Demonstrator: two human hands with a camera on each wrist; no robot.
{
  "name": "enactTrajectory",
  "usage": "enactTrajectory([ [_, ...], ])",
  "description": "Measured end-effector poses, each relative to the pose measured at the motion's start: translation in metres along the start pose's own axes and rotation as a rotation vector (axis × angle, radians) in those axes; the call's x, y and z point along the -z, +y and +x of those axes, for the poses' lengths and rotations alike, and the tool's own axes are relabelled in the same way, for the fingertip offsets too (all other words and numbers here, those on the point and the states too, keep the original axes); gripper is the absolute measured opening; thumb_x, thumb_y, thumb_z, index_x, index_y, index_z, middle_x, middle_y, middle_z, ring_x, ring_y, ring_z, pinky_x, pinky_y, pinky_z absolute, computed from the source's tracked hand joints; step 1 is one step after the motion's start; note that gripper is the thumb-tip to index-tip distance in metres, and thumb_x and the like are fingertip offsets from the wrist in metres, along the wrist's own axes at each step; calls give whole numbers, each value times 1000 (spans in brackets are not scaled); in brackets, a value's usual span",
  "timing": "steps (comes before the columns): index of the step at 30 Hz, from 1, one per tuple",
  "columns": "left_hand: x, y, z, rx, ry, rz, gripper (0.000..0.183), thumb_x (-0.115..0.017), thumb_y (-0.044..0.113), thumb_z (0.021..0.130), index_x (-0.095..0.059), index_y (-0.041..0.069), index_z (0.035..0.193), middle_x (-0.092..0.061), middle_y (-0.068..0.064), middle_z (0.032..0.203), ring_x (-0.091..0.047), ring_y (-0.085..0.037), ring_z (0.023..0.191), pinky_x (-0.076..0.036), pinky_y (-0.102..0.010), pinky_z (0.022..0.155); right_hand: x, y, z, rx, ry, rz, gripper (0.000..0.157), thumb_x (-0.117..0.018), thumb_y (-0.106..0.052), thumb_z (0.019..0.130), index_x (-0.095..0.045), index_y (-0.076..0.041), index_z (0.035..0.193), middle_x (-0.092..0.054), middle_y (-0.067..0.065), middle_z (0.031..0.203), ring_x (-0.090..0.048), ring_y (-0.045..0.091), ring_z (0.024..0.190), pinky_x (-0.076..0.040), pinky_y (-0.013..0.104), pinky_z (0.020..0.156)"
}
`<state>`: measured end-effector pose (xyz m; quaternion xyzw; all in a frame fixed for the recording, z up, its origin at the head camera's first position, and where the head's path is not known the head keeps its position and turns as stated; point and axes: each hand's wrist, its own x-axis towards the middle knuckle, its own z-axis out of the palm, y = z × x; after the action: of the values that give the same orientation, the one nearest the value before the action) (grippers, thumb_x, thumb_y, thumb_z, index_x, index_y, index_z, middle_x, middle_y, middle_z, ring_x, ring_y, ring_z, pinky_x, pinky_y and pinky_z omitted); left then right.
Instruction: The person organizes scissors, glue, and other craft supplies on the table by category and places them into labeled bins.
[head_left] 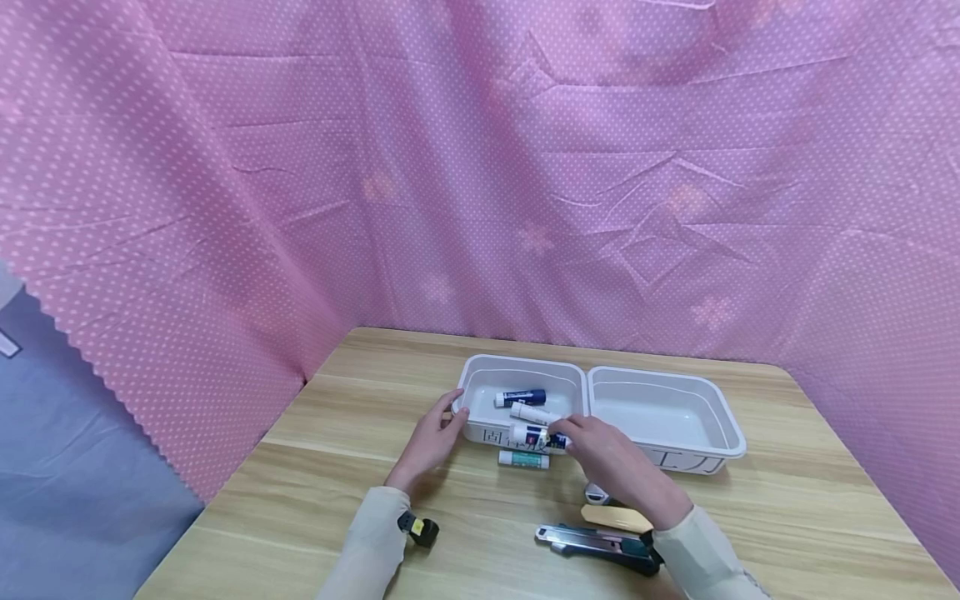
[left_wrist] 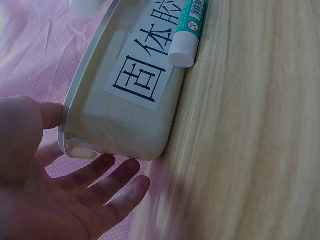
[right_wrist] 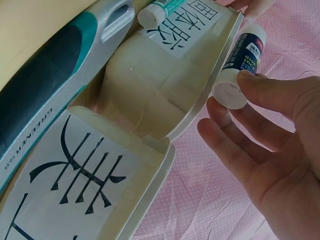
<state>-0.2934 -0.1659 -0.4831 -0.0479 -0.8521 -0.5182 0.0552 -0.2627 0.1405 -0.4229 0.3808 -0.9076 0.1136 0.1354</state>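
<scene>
My right hand (head_left: 611,454) pinches a white-capped glue stick (right_wrist: 245,62) with a navy label, over the front rim of the left white plastic box (head_left: 480,429). Thumb and fingers of my left hand (head_left: 431,437) hold that box by its front left corner, the thumb against the rim (left_wrist: 65,115). Inside the box lie a navy glue stick (head_left: 521,398) and a mostly white one (head_left: 531,413). A green-labelled glue stick (head_left: 523,460) lies on the table before the box's front wall.
Right beside it stands a second white box (head_left: 708,465), also labelled in front. Nearer me, a utility knife (head_left: 596,542), a yellow-tan piece (head_left: 615,517) and a small whitish object (head_left: 597,493) lie under my right forearm. Pink dotted cloth (head_left: 525,167) hangs behind the wooden table (head_left: 337,467).
</scene>
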Motion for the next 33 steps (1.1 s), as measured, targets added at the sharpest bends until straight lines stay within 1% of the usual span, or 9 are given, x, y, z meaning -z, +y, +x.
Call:
enactTrajectory([
  [6, 0, 0, 0, 4, -2, 0, 54, -51, 37, 108, -41, 17, 157, -48, -23, 153, -61, -38, 126, -53, -52, 105, 2, 1, -1, -29, 1, 1, 40, -75, -3, 91, -68, -16, 128, -70, -1, 115, -68, 13, 98, -61, 28, 83],
  [13, 1, 0, 0, -1, 0, 3, 53, -51, 34, 108, -41, 16, 156, -50, -24, 151, -62, -39, 125, -54, -52, 104, 0, 2, 0, -47, 10, 3, 39, -76, -6, 91, -69, -16, 128, -70, -2, 113, -67, 11, 99, -61, 28, 85],
  [16, 1, 0, 0, 5, -6, -2, 54, -51, 37, 108, -41, 16, 157, -50, -23, 151, -62, -38, 125, -53, -51, 104, 0, 2, -1, -63, 10, -4, 38, -76, -8, 92, -69, -17, 128, -70, -3, 115, -68, 11, 100, -61, 28, 86],
  [19, 0, -1, 0, 9, -8, -2, 57, -51, 41, 107, -40, 16, 157, -51, -22, 151, -61, -37, 126, -53, -51, 105, 1, 2, -1, -71, 19, -12, 36, -76, -9, 92, -69, -17, 127, -70, -2, 116, -68, 12, 102, -61, 28, 88],
  [23, 0, -1, 0, 3, -4, 5, 57, -51, 41, 107, -41, 16, 157, -51, -22, 151, -61, -38, 126, -53, -52, 105, 2, 2, 0, -59, 52, -24, 36, -76, -6, 91, -69, -13, 125, -71, 2, 116, -69, 18, 105, -61, 32, 90],
  [26, 0, -1, 0, 0, -3, 7, 56, -51, 41, 107, -41, 16, 157, -50, -22, 152, -61, -38, 126, -53, -52, 105, 3, 1, 1, -63, 64, -35, 35, -76, -5, 91, -69, -12, 124, -72, 4, 117, -69, 20, 107, -61, 35, 92],
  [29, 1, -2, 0, 4, -7, 7, 57, -51, 42, 107, -41, 18, 157, -48, -22, 153, -61, -38, 126, -53, -52, 105, 2, 2, 1, -74, 60, -47, 34, -75, -6, 92, -69, -13, 125, -72, 3, 118, -69, 20, 108, -60, 34, 92],
  [33, 1, -2, 0, 18, -10, -1, 57, -51, 44, 106, -41, 20, 157, -47, -20, 155, -60, -37, 128, -52, -52, 106, 1, 4, 1, -73, 69, -45, 34, -76, -5, 91, -69, -13, 124, -72, 3, 118, -69, 21, 108, -60, 35, 93],
])
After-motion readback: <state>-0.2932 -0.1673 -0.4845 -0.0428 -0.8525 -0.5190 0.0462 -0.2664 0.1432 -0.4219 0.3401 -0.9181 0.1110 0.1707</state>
